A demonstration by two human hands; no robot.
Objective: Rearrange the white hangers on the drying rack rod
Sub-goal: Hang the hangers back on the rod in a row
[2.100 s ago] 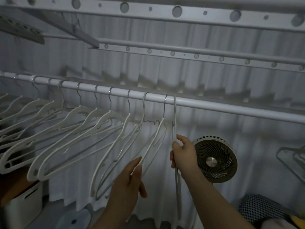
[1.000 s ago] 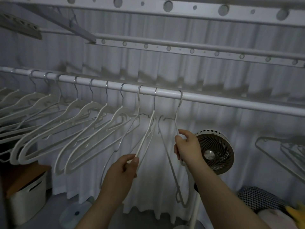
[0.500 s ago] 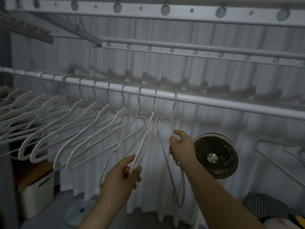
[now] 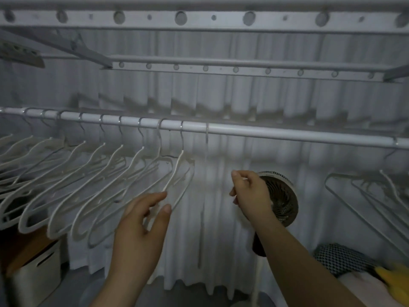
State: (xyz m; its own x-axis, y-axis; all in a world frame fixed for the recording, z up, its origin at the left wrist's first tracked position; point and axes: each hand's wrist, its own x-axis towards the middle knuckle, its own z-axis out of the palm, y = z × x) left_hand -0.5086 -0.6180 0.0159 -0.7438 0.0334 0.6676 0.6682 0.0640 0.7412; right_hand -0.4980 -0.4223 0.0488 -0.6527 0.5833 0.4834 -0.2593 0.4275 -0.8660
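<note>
Seemingly mid-spacing, the left hand [image 4: 141, 222] hovers open-fingered by a hanger [image 4: 174, 171] on the rod [image 4: 287, 132], the right hand [image 4: 250, 193] is loosely curled and empty, and the next move likely needs a grip.

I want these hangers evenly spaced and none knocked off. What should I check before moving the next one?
1. Rightmost hanger hooked over the rod: ok.
2. Right hand apart from that hanger, holding nothing: ok.
3. Left hand gripping the next hanger: not ok, fingers are open beside it.
4. Rightmost hanger hanging at rest: cannot tell, it is blurred.
5. Bare rod to its right for spacing: ok.
</note>
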